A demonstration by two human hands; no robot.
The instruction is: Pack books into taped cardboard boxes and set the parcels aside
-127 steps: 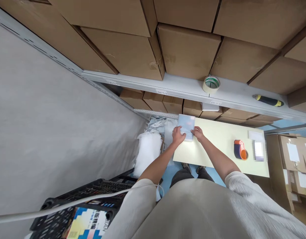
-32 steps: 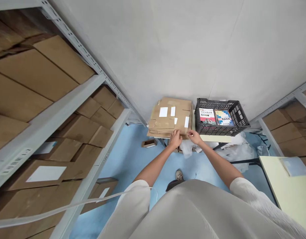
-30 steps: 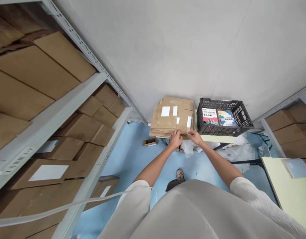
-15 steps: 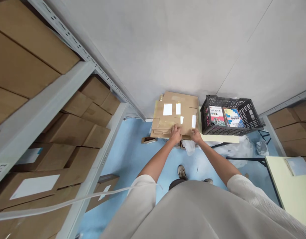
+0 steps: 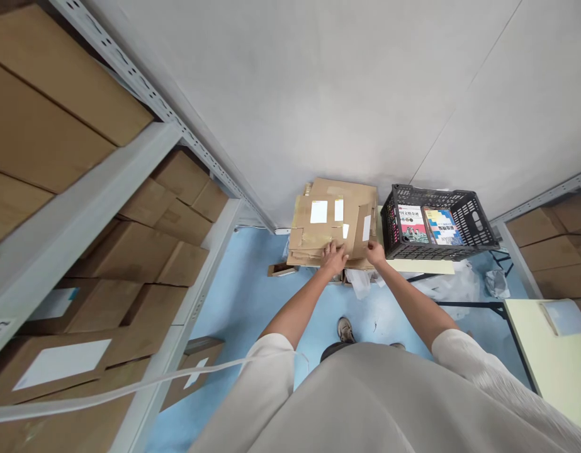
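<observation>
A stack of flattened cardboard boxes (image 5: 313,236) with white labels lies on a low pale table against the wall. My left hand (image 5: 335,258) rests on the near edge of the top sheet, fingers stretched out over the cardboard. At the stack's near right corner, my right hand (image 5: 376,253) pinches the edge of a cardboard flap (image 5: 364,228) that carries a white label. That flap tilts up a little from the sheet under it. Just right of my right hand stands a black plastic crate (image 5: 436,250) holding books (image 5: 411,223).
Metal shelving (image 5: 196,296) full of cardboard boxes (image 5: 143,248) runs along the left. Another pale table (image 5: 549,358) is at the lower right. Clear plastic wrap (image 5: 453,284) and a carton (image 5: 192,371) lie on the blue floor. A pale strap crosses the lower left.
My right hand has raised the labelled flap at the right side of the stack, and its edge now tilts upward. My left hand stays at the near edge, its fingers slightly more spread.
</observation>
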